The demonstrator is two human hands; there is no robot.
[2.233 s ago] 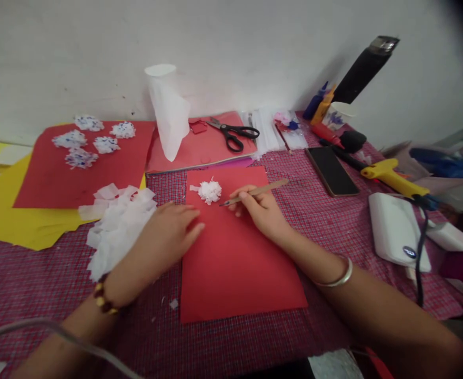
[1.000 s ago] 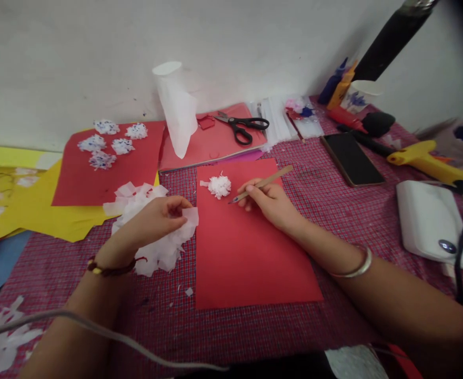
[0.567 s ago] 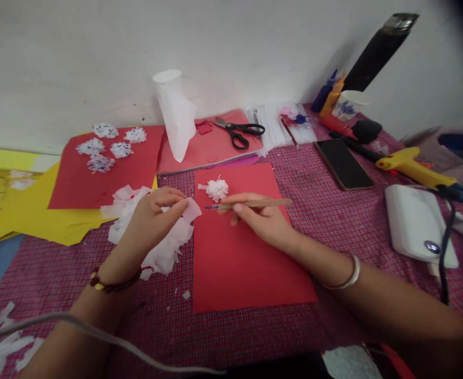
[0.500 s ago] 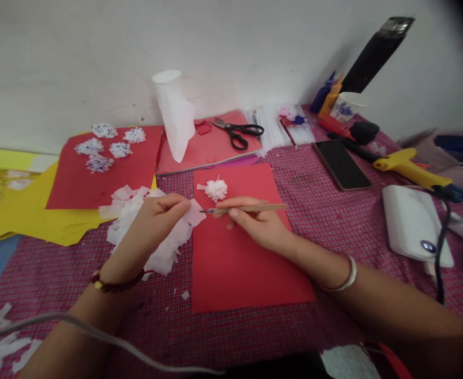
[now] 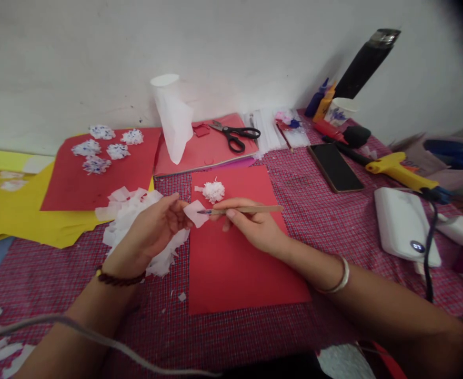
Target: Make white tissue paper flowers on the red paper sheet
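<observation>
My right hand (image 5: 255, 223) grips a slim wooden stick (image 5: 255, 209) with a narrow bluish tip; whether it is a pencil or a brush I cannot tell. Its tip meets a small white tissue paper square (image 5: 195, 215). At the square's left edge are the curled fingers of my left hand (image 5: 158, 223), which hold it with the thumb raised. Below both hands lies a red sheet (image 5: 247, 268). A fluffy white paper ball (image 5: 213, 191) sits near its top edge. A pile of loose tissue squares (image 5: 123, 218) is partly hidden behind my left hand.
At the left, several blue-flecked paper puffs (image 5: 96, 165) rest on another red sheet (image 5: 69, 192). Black scissors (image 5: 235, 138) and a white paper roll (image 5: 172, 123) are at the back. A phone (image 5: 336, 168), yellow glue gun (image 5: 393, 168) and white power bank (image 5: 403, 226) lie right.
My left hand has picked up a tissue square from the pile. The stick has swung to near level and moved left, its tip now on the square. The left thumb has lifted.
</observation>
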